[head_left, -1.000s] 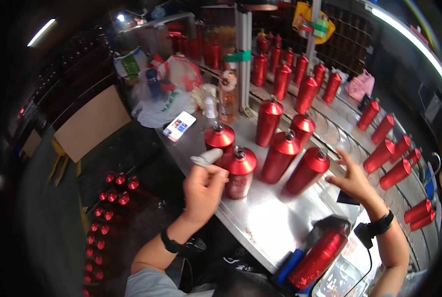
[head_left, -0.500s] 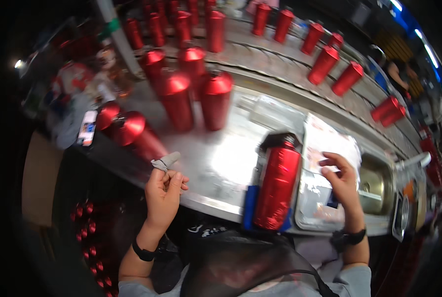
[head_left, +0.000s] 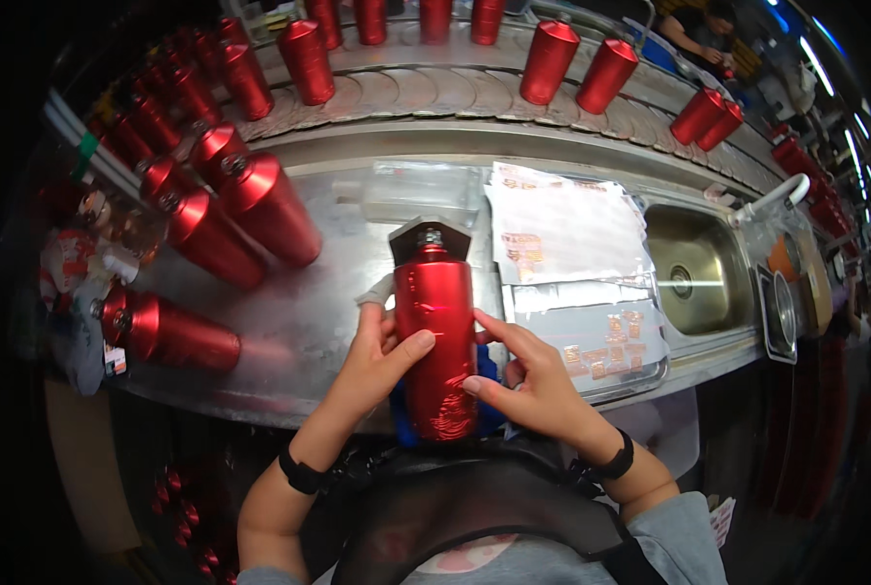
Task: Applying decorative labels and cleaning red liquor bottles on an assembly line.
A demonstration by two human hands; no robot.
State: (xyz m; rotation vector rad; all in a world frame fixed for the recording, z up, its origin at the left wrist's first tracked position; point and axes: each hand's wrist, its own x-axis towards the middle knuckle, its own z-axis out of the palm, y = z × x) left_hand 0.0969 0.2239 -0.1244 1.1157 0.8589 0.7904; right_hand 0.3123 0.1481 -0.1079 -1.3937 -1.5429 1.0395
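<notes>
The red bottle (head_left: 437, 304) is occupying the space left of the white sheets (head_left: 567, 229), its long axis pointing away from the person, neck outermost. The left hand (head_left: 365, 363), farther from the sheets, is curling around the left flank, thumb crossing the front. The right hand (head_left: 541, 385), nearer the sheets, is touching the right flank, thumb and forefinger parted; whether it is gripping cannot be told.

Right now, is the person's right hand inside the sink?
No, the right hand is at the nearest red bottle, well left of the sink.
</notes>
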